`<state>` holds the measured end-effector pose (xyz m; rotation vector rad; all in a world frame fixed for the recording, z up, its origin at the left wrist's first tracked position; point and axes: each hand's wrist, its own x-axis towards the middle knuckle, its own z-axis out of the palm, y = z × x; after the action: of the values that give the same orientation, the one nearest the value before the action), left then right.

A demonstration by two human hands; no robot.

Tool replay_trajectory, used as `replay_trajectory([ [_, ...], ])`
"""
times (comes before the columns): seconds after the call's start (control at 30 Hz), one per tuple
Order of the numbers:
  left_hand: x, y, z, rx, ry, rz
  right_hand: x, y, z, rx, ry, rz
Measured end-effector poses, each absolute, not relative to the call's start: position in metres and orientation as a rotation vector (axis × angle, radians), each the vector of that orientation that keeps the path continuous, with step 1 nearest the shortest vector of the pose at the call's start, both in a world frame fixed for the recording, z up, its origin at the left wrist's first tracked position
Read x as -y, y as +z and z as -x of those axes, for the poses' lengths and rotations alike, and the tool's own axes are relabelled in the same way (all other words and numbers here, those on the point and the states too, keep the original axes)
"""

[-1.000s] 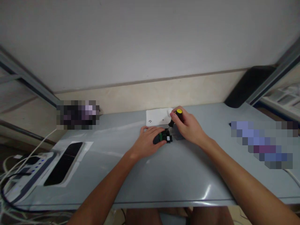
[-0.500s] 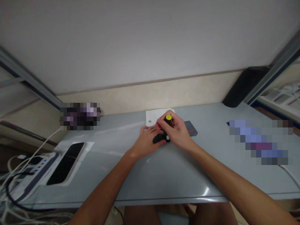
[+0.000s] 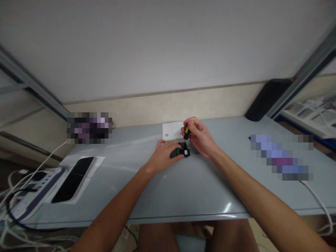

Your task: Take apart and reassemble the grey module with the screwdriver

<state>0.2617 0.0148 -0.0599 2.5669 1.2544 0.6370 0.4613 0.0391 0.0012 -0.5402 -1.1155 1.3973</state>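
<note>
Near the middle of the grey table (image 3: 147, 206), my left hand (image 3: 166, 154) grips a small black device (image 3: 186, 152) with a green circuit board showing in it. My right hand (image 3: 201, 134) is closed around the black and yellow handle of a screwdriver (image 3: 187, 131). The screwdriver is tilted, its lower end pointing down at the device; whether its tip touches cannot be made out. Just behind the hands lies a white sheet (image 3: 170, 131) with small dark items on it. A dark grey flat piece is mostly hidden below my right hand.
A phone (image 3: 75, 180) lies on white paper at the left, beside a power strip (image 3: 39, 196) with tangled cables. Blurred-out objects stand at the back left and on the right. A black cylinder (image 3: 267, 99) leans at the back right.
The screwdriver has gone from nearly upright to tilted, and my right hand has lifted slightly away, uncovering more of the device. My left hand keeps its hold. The view has shifted a little.
</note>
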Motion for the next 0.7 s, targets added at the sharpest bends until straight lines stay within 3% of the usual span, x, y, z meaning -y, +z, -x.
replay_trajectory([
  [0.7, -0.0153, -0.0603, -0.2621, -1.253, 0.658, -2.579, -0.0360, -0.0054, -0.4625, 1.076, 1.382, 0.562],
])
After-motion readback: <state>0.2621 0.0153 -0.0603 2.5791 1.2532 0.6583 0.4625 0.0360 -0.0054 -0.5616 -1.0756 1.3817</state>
